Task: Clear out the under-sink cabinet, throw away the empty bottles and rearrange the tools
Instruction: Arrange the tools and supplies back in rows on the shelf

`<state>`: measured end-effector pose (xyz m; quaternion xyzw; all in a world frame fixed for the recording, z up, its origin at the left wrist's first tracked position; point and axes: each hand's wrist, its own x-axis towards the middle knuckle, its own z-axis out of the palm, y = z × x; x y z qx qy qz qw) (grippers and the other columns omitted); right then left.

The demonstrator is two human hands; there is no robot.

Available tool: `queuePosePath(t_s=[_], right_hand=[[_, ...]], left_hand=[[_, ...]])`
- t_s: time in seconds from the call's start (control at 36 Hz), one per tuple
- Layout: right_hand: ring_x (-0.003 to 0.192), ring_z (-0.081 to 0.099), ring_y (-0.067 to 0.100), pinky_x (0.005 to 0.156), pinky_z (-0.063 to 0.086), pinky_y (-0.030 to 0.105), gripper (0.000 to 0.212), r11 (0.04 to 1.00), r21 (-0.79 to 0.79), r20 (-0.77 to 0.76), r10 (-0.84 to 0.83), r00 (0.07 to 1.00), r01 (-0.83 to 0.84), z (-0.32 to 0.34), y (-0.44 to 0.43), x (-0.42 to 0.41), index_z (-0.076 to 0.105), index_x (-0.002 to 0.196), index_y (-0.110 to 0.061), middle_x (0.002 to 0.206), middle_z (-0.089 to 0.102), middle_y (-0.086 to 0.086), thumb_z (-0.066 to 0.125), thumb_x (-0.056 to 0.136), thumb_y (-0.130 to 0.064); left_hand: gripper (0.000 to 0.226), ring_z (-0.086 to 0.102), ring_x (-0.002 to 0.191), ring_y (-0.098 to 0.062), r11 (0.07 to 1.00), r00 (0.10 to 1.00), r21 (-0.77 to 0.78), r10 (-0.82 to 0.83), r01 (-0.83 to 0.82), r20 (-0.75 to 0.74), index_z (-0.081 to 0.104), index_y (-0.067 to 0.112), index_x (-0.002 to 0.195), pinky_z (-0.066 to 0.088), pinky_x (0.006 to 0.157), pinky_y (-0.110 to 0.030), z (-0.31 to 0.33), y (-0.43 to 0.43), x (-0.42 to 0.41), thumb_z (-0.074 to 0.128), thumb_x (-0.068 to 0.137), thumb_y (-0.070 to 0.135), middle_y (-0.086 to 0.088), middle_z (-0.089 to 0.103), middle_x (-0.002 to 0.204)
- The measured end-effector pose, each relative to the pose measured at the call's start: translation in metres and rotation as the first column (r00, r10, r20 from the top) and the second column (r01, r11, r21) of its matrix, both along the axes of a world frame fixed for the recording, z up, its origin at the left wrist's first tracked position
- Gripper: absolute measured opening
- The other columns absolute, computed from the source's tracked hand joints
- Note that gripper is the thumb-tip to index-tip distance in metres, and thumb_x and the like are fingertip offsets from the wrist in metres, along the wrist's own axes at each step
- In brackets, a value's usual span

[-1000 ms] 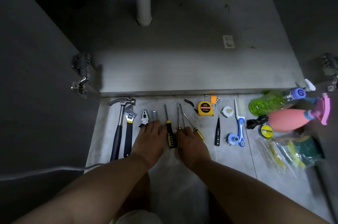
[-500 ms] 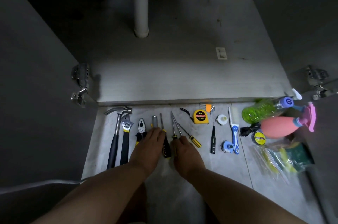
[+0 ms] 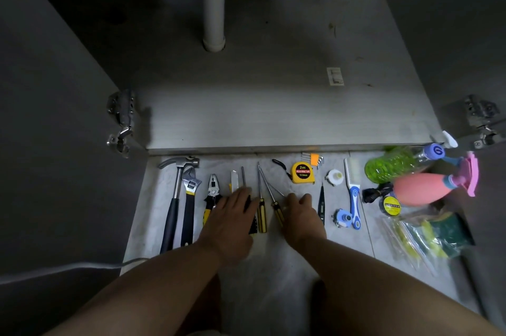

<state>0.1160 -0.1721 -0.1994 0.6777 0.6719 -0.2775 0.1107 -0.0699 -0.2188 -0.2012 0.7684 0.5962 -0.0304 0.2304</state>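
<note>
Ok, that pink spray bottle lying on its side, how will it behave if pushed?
The pink spray bottle has a rounded body, so it may roll; its trigger head would probably stop it soon. Probably light plastic, fill unseen.

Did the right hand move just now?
Yes. The right hand moved to the right, toward the black tester pen lying on the floor, and is now right beside it.

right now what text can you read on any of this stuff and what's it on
"2m": yellow tape measure
"MEASURING TAPE": same face
"12.5mm": same face
Too blurred to read: the tape roll label, the adjustable wrench markings, the white sticker on the cabinet floor, the blue bottle cap mark.
</note>
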Motion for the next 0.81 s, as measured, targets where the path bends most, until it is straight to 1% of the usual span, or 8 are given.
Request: queuePosePath(t_s=[0.06,0.11,0.22,0.33,0.44,0.56,0.64,0.81], right_hand=[[0.101,0.061,0.027,0.087,0.058,0.041,0.043,1.0,-0.002,0.01,-0.009,1.0,0.01,-0.004,0.003,0.003,0.042,0.129,-0.019,0.129,0.039,0.01,0.064,0.092,-0.019],[0.101,0.061,0.027,0.086,0.057,0.039,0.042,1.0,0.004,0.012,-0.021,1.0,0.021,-0.007,0.003,0.004,0.043,0.129,-0.018,0.128,0.041,0.01,0.063,0.093,-0.02],[0.102,0.06,0.025,0.087,0.056,0.035,0.042,1.0,0.011,-0.012,-0.021,1.0,0.021,-0.011,0.0,0.007,0.045,0.128,-0.019,0.127,0.043,0.008,0.065,0.091,-0.02],[0.101,0.061,0.03,0.085,0.056,0.038,0.037,1.0,0.005,-0.023,-0.009,1.0,0.009,-0.01,-0.003,0.009,0.046,0.126,-0.017,0.124,0.043,0.009,0.063,0.093,-0.022],[0.102,0.062,0.027,0.084,0.055,0.034,0.039,1.0,-0.003,-0.05,-0.007,0.999,0.007,-0.009,-0.009,0.012,0.047,0.128,-0.018,0.127,0.044,0.007,0.064,0.093,-0.024],[0.102,0.062,0.027,0.083,0.054,0.033,0.039,1.0,-0.011,-0.089,-0.008,0.996,0.007,-0.009,-0.014,0.015,0.047,0.13,-0.018,0.127,0.043,0.006,0.063,0.094,-0.021],[0.101,0.062,0.025,0.084,0.055,0.032,0.037,1.0,-0.016,-0.121,-0.011,0.993,0.009,-0.008,-0.016,0.015,0.048,0.13,-0.019,0.128,0.043,0.005,0.061,0.096,-0.021],[0.097,0.062,0.024,0.086,0.056,0.034,0.036,0.999,-0.03,-0.155,0.013,0.988,-0.017,-0.007,-0.02,0.013,0.049,0.13,-0.017,0.128,0.043,0.006,0.06,0.095,-0.018]], left_hand=[[0.08,0.021,0.15,-0.029,0.997,0.998,0.048,-0.065,0.065,0.001,0.031,0.024,0.155,0.026,0.119,-0.045,0.001,0.001,0.003,0.053,0.081,0.043,-0.009,0.025,0.159],[0.071,0.032,0.144,-0.029,0.987,0.991,0.094,-0.131,0.131,-0.004,0.042,0.025,0.15,0.031,0.115,-0.045,-0.001,0.002,0.009,0.047,0.083,0.048,-0.008,0.038,0.153],[0.067,0.038,0.139,-0.032,0.964,0.971,0.121,-0.232,0.238,-0.062,0.05,0.024,0.145,0.033,0.115,-0.048,-0.009,0.006,0.023,0.053,0.084,0.051,-0.012,0.049,0.144],[0.069,0.028,0.145,-0.037,0.963,0.962,0.091,-0.241,0.254,-0.131,0.039,0.024,0.154,0.024,0.118,-0.05,-0.015,0.012,0.035,0.058,0.092,0.048,-0.016,0.043,0.151],[0.07,0.016,0.151,-0.036,0.974,0.966,0.046,-0.215,0.224,-0.143,0.025,0.027,0.159,0.012,0.122,-0.049,-0.017,0.014,0.041,0.053,0.097,0.042,-0.011,0.034,0.159],[0.071,0.01,0.154,-0.035,0.975,0.967,0.029,-0.214,0.22,-0.139,0.015,0.028,0.161,0.008,0.123,-0.049,-0.017,0.014,0.042,0.05,0.101,0.04,-0.009,0.025,0.165],[0.07,0.009,0.154,-0.035,0.975,0.966,0.023,-0.216,0.222,-0.141,0.015,0.027,0.161,0.007,0.123,-0.049,-0.016,0.013,0.042,0.048,0.101,0.039,-0.009,0.023,0.166],[0.066,0.013,0.154,-0.033,0.976,0.97,0.025,-0.212,0.217,-0.116,0.026,0.024,0.158,0.009,0.124,-0.049,-0.012,0.01,0.041,0.052,0.098,0.031,-0.007,0.026,0.165]])
